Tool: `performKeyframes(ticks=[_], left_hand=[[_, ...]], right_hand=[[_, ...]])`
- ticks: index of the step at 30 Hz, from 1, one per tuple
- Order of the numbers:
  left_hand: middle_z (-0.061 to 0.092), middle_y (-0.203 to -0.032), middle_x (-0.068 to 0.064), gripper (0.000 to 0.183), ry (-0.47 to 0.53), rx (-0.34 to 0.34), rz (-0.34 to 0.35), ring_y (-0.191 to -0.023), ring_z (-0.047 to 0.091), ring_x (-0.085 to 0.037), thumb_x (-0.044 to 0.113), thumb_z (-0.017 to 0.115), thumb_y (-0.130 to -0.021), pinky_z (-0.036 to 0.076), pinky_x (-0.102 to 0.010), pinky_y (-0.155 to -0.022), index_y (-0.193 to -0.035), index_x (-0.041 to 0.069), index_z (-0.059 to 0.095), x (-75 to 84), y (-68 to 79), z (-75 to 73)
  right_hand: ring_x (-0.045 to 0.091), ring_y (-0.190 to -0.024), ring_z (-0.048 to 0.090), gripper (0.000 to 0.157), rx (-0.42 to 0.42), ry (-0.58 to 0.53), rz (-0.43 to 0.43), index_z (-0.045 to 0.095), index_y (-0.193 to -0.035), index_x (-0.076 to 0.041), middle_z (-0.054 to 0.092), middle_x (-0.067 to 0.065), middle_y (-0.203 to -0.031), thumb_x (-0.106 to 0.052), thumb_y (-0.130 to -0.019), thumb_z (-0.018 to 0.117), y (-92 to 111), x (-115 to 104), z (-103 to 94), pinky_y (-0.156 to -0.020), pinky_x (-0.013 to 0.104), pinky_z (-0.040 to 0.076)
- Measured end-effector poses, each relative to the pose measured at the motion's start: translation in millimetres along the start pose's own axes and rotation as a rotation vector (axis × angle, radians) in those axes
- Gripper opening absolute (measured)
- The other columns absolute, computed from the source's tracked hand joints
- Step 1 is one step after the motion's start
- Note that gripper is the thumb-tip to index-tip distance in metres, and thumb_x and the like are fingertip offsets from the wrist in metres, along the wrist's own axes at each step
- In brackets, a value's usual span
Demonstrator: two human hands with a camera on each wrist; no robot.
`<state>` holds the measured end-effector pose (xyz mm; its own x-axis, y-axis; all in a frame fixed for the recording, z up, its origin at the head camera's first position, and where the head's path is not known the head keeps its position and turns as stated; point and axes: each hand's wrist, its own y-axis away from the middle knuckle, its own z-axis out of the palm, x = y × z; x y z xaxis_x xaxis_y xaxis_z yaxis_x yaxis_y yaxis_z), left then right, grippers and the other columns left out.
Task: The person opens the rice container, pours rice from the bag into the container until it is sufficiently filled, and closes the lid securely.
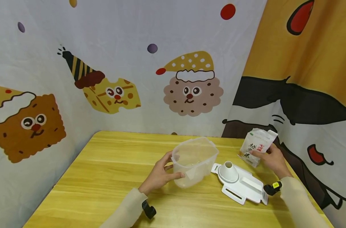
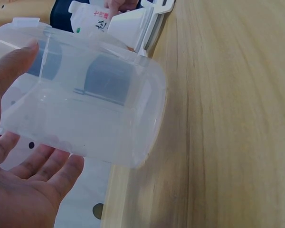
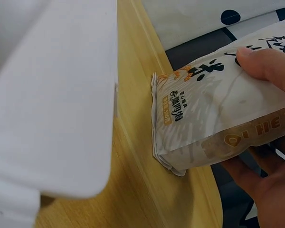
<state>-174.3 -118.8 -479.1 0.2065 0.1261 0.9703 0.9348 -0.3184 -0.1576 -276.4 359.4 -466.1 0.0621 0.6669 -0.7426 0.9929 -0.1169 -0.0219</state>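
Along the lower edge of the head view, two pale sleeves reach forward over the wood-grained tabletop, each wrist wearing a small dark camera. Past the left cuff, the left hand has its grip bent around a translucent plastic container, the thumb against the near wall and the other fingers along the left side. The container is tilted, its open rim upward; whether its base touches the tabletop I cannot tell.

Just right of it lies a white plastic piece, flat on the tabletop, with slotted tabs at its edges and a cone, open at the top, rising from its left end. In the right wrist view this piece fills the left side.

Farther back on the right, the right hand pinches a white paper-like bag in its grip, thumb on the printed front, fingers behind and below. Black and red characters mark the bag, which leans at a slant near the tabletop's far right part.

Beyond everything hangs a patterned cloth with a cheese figure and a round pink biscuit figure.
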Motion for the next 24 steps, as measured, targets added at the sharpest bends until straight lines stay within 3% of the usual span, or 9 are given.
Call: performKeyframes(ticks=[7,13,19,24], left_hand=[[0.051,-0.150,-0.010,0.081,-0.002,0.002,-0.004,-0.141,0.048,-0.033,0.025,0.089,-0.082,0.046,-0.049,-0.117,-0.149,0.040,0.045,-0.4,0.2,0.0],[0.053,-0.149,-0.008,0.083,-0.012,0.006,0.001,-0.141,0.049,-0.032,0.026,0.089,-0.082,0.046,-0.047,-0.117,-0.152,0.033,0.044,-1.6,-0.4,0.1],[0.053,-0.149,-0.007,0.085,-0.015,-0.002,0.011,-0.140,0.049,-0.032,0.026,0.088,-0.083,0.046,-0.046,-0.117,-0.155,0.023,0.042,-3.1,-0.9,-0.1],[0.052,-0.150,-0.008,0.085,-0.013,-0.002,0.006,-0.141,0.048,-0.033,0.026,0.088,-0.083,0.046,-0.046,-0.117,-0.155,0.025,0.042,-1.9,-0.1,-0.1]], right_hand=[[0.055,-0.131,0.049,0.090,0.004,-0.010,0.005,0.038,-0.151,-0.001,0.047,0.032,-0.148,-0.059,-0.090,0.071,0.6,1.2,1.8,-0.098,0.071,0.048],[0.055,-0.131,0.048,0.091,0.002,-0.011,0.011,0.036,-0.152,-0.002,0.046,0.032,-0.149,-0.060,-0.091,0.070,4.0,-1.4,1.3,-0.098,0.073,0.047],[0.052,-0.127,0.052,0.087,0.014,0.006,0.018,0.039,-0.149,-0.002,0.050,0.031,-0.145,-0.058,-0.091,0.071,9.1,-4.4,0.9,-0.093,0.065,0.051],[0.050,-0.123,0.055,0.083,0.020,0.021,-0.002,0.043,-0.145,-0.001,0.053,0.031,-0.142,-0.057,-0.091,0.072,13.0,-7.7,0.2,-0.090,0.058,0.053]])
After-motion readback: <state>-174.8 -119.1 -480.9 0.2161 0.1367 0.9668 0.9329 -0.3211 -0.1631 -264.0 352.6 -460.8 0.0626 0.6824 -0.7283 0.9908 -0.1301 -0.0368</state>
